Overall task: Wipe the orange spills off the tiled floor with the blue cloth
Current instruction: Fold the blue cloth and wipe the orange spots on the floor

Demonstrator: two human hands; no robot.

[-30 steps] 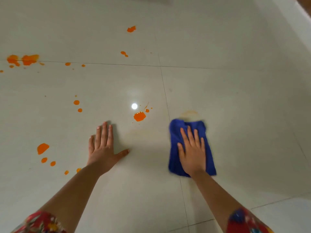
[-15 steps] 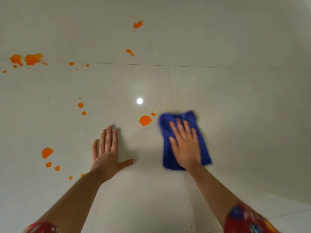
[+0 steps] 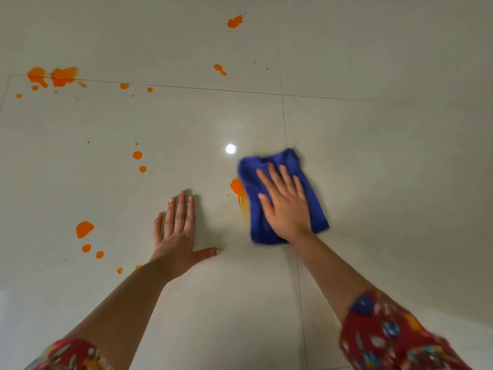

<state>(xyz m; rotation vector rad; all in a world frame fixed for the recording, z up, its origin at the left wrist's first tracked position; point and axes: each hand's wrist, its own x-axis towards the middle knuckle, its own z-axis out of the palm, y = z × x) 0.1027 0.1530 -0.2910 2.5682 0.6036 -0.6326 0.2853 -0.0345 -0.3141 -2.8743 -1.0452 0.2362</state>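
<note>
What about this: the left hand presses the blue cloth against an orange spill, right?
Not quite. The head view shows the right hand pressing the cloth against the spill. The left hand lies flat on the bare floor.

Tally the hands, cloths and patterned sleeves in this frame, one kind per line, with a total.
Hands: 2, the left hand and the right hand
Cloths: 1, the blue cloth under the right hand
Patterned sleeves: 2, the left sleeve and the right sleeve
Total: 5
</note>
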